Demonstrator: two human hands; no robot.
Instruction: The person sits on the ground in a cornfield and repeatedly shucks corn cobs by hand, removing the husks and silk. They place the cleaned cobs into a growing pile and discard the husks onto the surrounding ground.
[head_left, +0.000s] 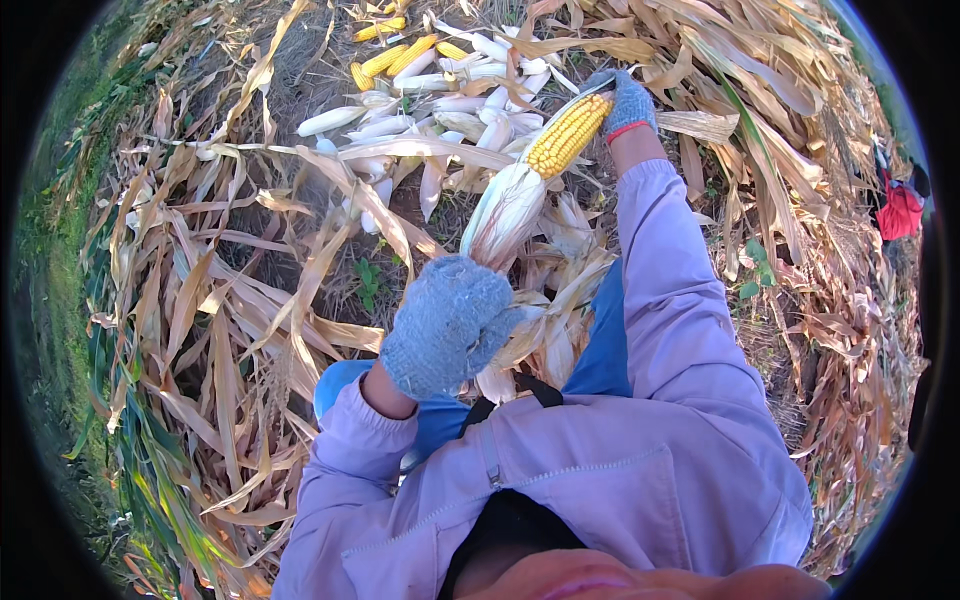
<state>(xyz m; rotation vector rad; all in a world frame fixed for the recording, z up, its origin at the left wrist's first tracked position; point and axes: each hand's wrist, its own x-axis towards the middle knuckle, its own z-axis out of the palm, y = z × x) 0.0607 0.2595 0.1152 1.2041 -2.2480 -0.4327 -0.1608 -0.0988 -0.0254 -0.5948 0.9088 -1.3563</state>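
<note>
A yellow ear of corn (568, 136) lies diagonally between my two hands, its kernels bare on the upper part. Pale husk (504, 210) with reddish silk still wraps the part toward me. My left hand (450, 326), in a grey knit glove, is closed around the gathered husk end. My right hand (628, 101), in a matching glove with a red cuff edge, grips the far end of the ear, where its fingers are partly hidden. Loose peeled husks (559, 300) lie on the ground between my knees.
Beyond my hands lies a heap of ears in pale husks (465, 112), with several bare yellow ears (397, 56) behind it. Dry corn stalks and leaves (225, 315) cover the ground at left, with more at right (780, 97). A red item (898, 210) sits at the far right.
</note>
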